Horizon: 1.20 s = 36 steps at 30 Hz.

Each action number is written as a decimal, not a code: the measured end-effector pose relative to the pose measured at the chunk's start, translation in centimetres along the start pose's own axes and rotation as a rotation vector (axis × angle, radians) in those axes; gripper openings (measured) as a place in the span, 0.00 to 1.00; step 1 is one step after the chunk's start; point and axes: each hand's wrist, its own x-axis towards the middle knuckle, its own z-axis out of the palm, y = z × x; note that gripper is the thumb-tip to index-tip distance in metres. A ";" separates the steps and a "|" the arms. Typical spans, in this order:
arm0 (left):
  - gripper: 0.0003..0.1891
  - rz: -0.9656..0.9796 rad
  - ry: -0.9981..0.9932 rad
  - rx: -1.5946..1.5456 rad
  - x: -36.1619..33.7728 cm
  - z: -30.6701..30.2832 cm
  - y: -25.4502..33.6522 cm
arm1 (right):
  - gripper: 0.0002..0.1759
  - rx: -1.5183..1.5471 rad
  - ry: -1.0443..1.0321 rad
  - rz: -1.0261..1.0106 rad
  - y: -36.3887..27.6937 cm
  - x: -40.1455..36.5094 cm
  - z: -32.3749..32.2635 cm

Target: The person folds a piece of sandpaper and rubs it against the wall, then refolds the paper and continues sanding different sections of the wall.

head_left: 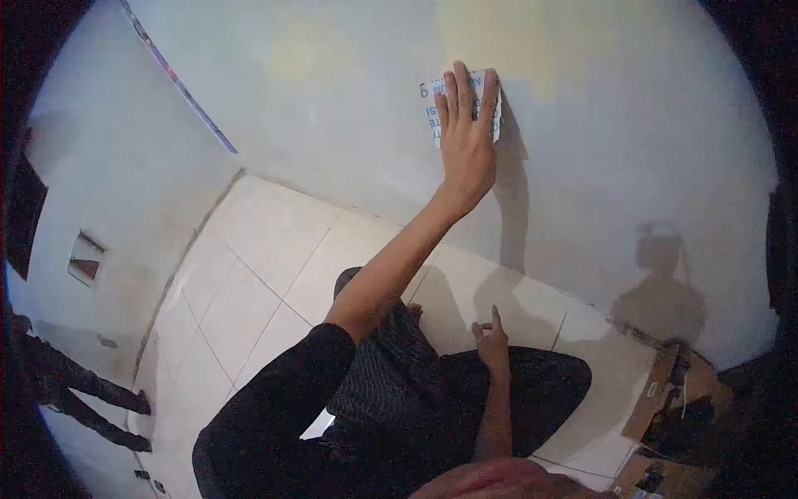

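My left hand (470, 137) lies with fingers stretched over a piece of sandpaper (434, 112), holding it flat against the pale wall (349, 125). Blue printed letters show on the sandpaper's white backing; its far side faces the wall and is hidden. Yellowish patches mark the wall above and beside it. Lower down, my right hand (493, 341) hovers near my bent knee, one finger pointing up and the others partly curled. Nothing shows in that hand.
White floor tiles (241, 291) meet the wall. A cardboard box (652, 395) with dark things stands at lower right. Another person's legs (91, 407) are at far left, by a side wall with a small recess (86, 256). A printed strip (179, 79) runs up the corner.
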 end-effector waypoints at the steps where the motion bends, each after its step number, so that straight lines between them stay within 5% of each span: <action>1: 0.47 -0.003 0.008 -0.009 0.0 0.1 0.0 | 0.43 0.008 -0.014 0.002 0.0 0.1 0.0; 36: 0.49 -0.117 -0.146 0.044 0.5 -2.0 1.3 | 0.42 0.019 -0.032 0.030 -2.7 -0.1 -1.1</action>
